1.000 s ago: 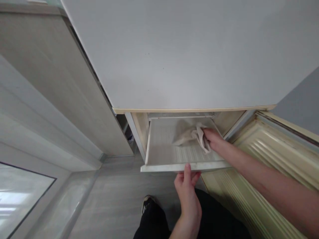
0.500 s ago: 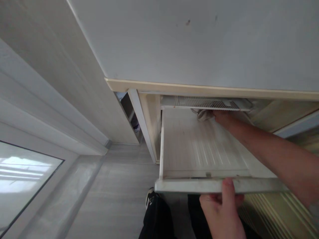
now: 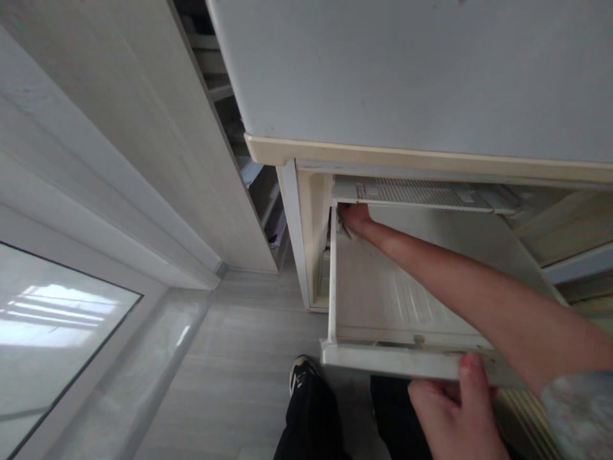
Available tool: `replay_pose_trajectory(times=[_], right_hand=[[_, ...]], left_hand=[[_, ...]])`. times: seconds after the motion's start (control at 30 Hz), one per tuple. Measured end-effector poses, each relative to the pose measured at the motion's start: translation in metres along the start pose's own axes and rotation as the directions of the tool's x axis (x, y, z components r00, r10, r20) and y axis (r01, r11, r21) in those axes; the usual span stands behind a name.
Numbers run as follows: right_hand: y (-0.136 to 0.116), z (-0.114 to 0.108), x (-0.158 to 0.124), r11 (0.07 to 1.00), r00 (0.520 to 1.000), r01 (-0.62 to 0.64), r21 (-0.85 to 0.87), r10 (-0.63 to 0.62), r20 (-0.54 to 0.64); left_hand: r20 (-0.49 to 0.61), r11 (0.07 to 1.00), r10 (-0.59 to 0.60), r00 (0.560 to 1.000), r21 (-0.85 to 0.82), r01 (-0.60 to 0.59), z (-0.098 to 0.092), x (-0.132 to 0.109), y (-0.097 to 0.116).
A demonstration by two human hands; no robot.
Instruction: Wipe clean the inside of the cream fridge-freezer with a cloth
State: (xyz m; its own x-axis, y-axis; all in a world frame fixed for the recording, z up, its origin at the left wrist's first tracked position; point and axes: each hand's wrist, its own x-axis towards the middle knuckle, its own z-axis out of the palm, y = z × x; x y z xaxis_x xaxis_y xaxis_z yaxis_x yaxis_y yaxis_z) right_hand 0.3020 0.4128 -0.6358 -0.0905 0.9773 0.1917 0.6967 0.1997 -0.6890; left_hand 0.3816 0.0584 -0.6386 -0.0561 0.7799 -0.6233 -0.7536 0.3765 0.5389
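Note:
A shallow white pull-out tray (image 3: pixel 412 297) with a ribbed bottom juts from a cream-framed, fridge-like compartment. My left hand (image 3: pixel 454 402) grips its front rim near the right side, thumb on top and fingers curled underneath. My right arm reaches across the tray from the right. At the back left corner, my right hand (image 3: pixel 353 216) is closed on a cloth (image 3: pixel 342 227), pressed against the tray. Only a small piece of the cloth shows, and most of the fingers are hidden.
A white slotted panel (image 3: pixel 421 193) spans the compartment just above the tray's back. Above it is a large white surface (image 3: pixel 407 76) with a cream edge. Shelves (image 3: pixel 268 198) stand in a narrow gap at left. My shoe (image 3: pixel 301 372) rests on the grey floor (image 3: pixel 239 345).
My right hand has moved left with the cloth, from the back middle of the tray to its back left corner. My left hand keeps its grip. The view has shifted.

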Motion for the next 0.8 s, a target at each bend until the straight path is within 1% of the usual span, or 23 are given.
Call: replay_pose_trajectory(times=[0.07,0.13,0.17,0.2,0.23,0.27,0.3,0.33,0.37,0.4,0.43,0.47,0.5,0.53,0.57,0.6,0.63,0.67,0.7,0.73,0.8], right_hand=[[-0.002,-0.005,-0.012,0.999,0.998,-0.033,-0.003,0.033,0.056],[-0.001,-0.018,-0.036,0.998,0.986,-0.052,0.021,0.048,0.162],[-0.001,-0.026,-0.053,0.997,0.971,-0.049,0.053,0.035,0.238],[-0.002,-0.034,-0.071,0.995,0.945,-0.039,0.097,0.005,0.326],[-0.003,-0.041,-0.091,0.989,0.907,-0.022,0.147,-0.042,0.418],[-0.006,-0.048,-0.111,0.980,0.854,-0.013,0.201,-0.094,0.512],[-0.010,-0.054,-0.130,0.966,0.782,-0.017,0.256,-0.147,0.606],[-0.015,-0.059,-0.147,0.950,0.696,-0.036,0.310,-0.199,0.690],[-0.020,-0.064,-0.161,0.931,0.608,-0.063,0.361,-0.251,0.754],[-0.025,-0.069,-0.171,0.911,0.530,-0.092,0.403,-0.298,0.794],[-0.028,-0.075,-0.177,0.896,0.491,-0.115,0.428,-0.323,0.809],[-0.030,-0.081,-0.178,0.891,0.520,-0.120,0.437,-0.318,0.793],[-0.030,-0.087,-0.176,0.900,0.616,-0.099,0.424,-0.280,0.736],[-0.028,-0.094,-0.170,0.924,0.751,-0.055,0.378,-0.212,0.626],[-0.025,-0.100,-0.161,0.957,0.875,-0.006,0.290,-0.135,0.464],[-0.020,-0.104,-0.150,0.985,0.954,0.037,0.167,-0.085,0.287],[-0.016,-0.105,-0.139,0.997,0.986,0.077,0.026,-0.080,0.150],[-0.011,-0.104,-0.128,0.986,0.991,0.118,-0.116,-0.108,0.085],[-0.007,-0.100,-0.117,0.957,0.986,0.163,-0.239,-0.146,0.087],[-0.004,-0.092,-0.106,0.921,0.976,0.210,-0.329,-0.176,0.131],[-0.001,-0.068,-0.088,0.858,0.952,0.279,-0.431,-0.189,0.240]], left_hand=[[-0.016,1.000,-0.004,1.000,-0.014,0.003,0.003,0.004,-0.001],[-0.016,1.000,-0.009,1.000,-0.028,0.009,0.005,0.007,-0.002],[-0.012,0.999,-0.013,1.000,-0.034,0.013,0.006,0.008,-0.003],[-0.006,0.999,-0.017,1.000,-0.040,0.017,0.005,0.009,-0.003],[0.001,0.999,-0.020,1.000,-0.045,0.020,0.005,0.010,-0.003],[0.010,0.999,-0.024,1.000,-0.047,0.025,0.005,0.011,-0.003],[0.020,0.999,-0.029,0.999,-0.045,0.030,0.005,0.011,-0.002],[0.022,0.999,-0.032,0.999,-0.039,0.033,0.005,0.010,0.000],[0.014,0.999,-0.031,0.999,-0.031,0.031,0.006,0.009,0.003],[-0.007,0.999,-0.026,1.000,-0.027,0.026,0.008,0.007,0.006],[-0.037,0.999,-0.020,0.999,-0.026,0.020,0.010,0.004,0.010],[-0.073,0.999,-0.014,0.997,-0.030,0.012,0.013,0.002,0.014],[-0.106,0.999,-0.008,0.994,-0.039,0.004,0.016,-0.001,0.018],[-0.128,0.999,-0.005,0.992,-0.048,-0.001,0.019,-0.004,0.021],[-0.141,0.999,-0.004,0.990,-0.053,-0.004,0.021,-0.006,0.024],[-0.149,0.999,-0.001,0.989,-0.052,-0.007,0.023,-0.008,0.026],[-0.155,0.999,0.003,0.988,-0.051,-0.011,0.025,-0.009,0.027],[-0.163,0.999,0.005,0.987,-0.051,-0.013,0.026,-0.009,0.027],[-0.168,0.998,0.005,0.986,-0.053,-0.014,0.026,-0.010,0.028],[-0.169,0.998,0.005,0.986,-0.058,-0.015,0.025,-0.009,0.027],[-0.160,0.998,0.002,0.987,-0.059,-0.011,0.024,-0.008,0.026]])
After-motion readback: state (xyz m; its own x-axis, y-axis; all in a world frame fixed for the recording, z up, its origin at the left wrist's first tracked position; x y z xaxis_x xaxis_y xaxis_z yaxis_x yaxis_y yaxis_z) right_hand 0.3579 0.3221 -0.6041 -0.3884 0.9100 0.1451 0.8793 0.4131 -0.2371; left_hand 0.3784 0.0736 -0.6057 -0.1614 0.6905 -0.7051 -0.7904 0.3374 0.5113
